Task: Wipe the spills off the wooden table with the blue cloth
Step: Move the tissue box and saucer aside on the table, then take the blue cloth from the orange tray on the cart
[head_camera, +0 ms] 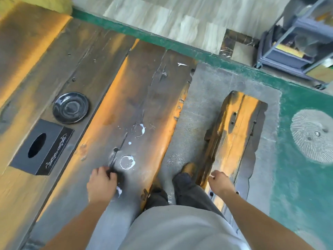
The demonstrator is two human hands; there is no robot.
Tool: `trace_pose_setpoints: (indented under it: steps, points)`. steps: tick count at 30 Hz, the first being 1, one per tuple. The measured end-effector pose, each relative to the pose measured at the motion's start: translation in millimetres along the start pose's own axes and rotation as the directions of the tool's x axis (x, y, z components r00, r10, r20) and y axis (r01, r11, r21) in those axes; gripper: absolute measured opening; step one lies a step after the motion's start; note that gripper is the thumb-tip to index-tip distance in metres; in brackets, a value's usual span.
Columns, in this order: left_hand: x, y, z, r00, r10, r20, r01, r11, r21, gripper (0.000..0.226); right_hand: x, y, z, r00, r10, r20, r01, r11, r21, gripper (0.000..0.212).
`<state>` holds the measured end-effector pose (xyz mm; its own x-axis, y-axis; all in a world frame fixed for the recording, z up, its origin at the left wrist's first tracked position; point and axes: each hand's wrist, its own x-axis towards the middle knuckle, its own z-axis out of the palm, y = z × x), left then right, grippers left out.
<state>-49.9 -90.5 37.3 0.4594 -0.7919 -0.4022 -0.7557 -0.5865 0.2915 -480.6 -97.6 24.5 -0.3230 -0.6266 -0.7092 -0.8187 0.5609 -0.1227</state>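
Note:
The wooden table [137, 91] runs away from me, dark planks with orange glare. White spills lie on it: a ring-shaped spill [127, 162] close to me, a fainter ring [138, 129] farther off, a small droplet [129, 143] between them, and a white streak [182, 64] near the far end. My left hand [101, 184] presses on the table just left of the near ring, fingers curled over a dark wad that looks like the blue cloth [119, 178], mostly hidden. A white smear [119, 191] shows beside the thumb. My right hand [220, 183] hangs loosely curled over the bench, holding nothing.
A black tissue box [42, 147] and a dark saucer [70, 107] sit on the table's left side. A wooden bench [234, 134] stands to the right across a grey floor strip, where my legs are. A grey cart [295, 44] stands at the far right.

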Motion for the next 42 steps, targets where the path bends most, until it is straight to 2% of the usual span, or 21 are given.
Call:
trace_pose_setpoints:
  steps: [3, 7, 10, 13, 17, 22, 25, 30, 33, 39, 42]
  points:
    - [-3.3, 66.4, 19.2, 0.967, 0.229, 0.109, -0.227, 0.973, -0.037, 0.026, 8.1, 35.1, -5.6, 0.995, 0.077, 0.063, -0.078, 0.997, 0.014, 0.034]
    - [-1.7, 161.2, 44.4, 0.884, 0.357, 0.302, -0.368, 0.929, -0.02, 0.021, 26.1, 76.2, -19.5, 0.98, 0.147, 0.133, -0.151, 0.988, 0.022, 0.023]
    - [3.7, 223.3, 56.7, 0.843, 0.339, 0.418, -0.366, 0.931, -0.018, 0.014, 38.5, 94.3, -36.5, 0.97, 0.172, 0.173, -0.174, 0.985, -0.004, 0.02]
    - [10.1, 267.1, 67.6, 0.834, 0.314, 0.453, -0.356, 0.935, 0.007, 0.011, 52.0, 104.7, -59.5, 0.967, 0.173, 0.186, -0.198, 0.972, 0.127, 0.012]
    - [21.2, 296.1, 76.7, 0.843, 0.227, 0.488, -0.318, 0.942, 0.111, 0.02, 80.8, 110.9, -89.9, 0.967, 0.173, 0.189, -0.214, 0.95, 0.229, 0.007]
    - [37.3, 319.3, 73.3, 0.88, 0.121, 0.459, -0.222, 0.959, 0.173, 0.025, 116.6, 96.5, -131.5, 0.974, 0.139, 0.181, -0.177, 0.959, 0.22, 0.014]
    - [49.6, 328.0, 67.6, 0.903, 0.049, 0.427, -0.153, 0.965, 0.213, 0.03, 137.8, 81.6, -155.8, 0.982, 0.083, 0.171, -0.127, 0.954, 0.27, 0.016]
    - [73.6, 344.9, 63.7, 0.912, -0.033, 0.408, -0.059, 0.976, 0.211, 0.038, 176.6, 50.8, -197.0, 0.991, -0.003, 0.132, -0.042, 0.94, 0.337, 0.01]
    - [92.0, 366.9, 62.1, 0.91, -0.073, 0.408, -0.024, 0.973, 0.228, 0.036, 210.6, 29.9, -222.6, 0.992, -0.01, 0.127, -0.039, 0.926, 0.375, 0.021]
    - [170.8, 434.2, 52.3, 0.903, -0.04, 0.429, -0.09, 0.956, 0.279, 0.025, 284.3, -13.9, -288.8, 0.993, -0.004, 0.114, -0.042, 0.92, 0.391, 0.037]
    - [217.8, 477.6, 44.1, 0.905, -0.017, 0.425, -0.126, 0.944, 0.305, 0.03, 315.8, -29.6, -325.2, 0.994, 0.02, 0.11, -0.06, 0.926, 0.372, 0.037]
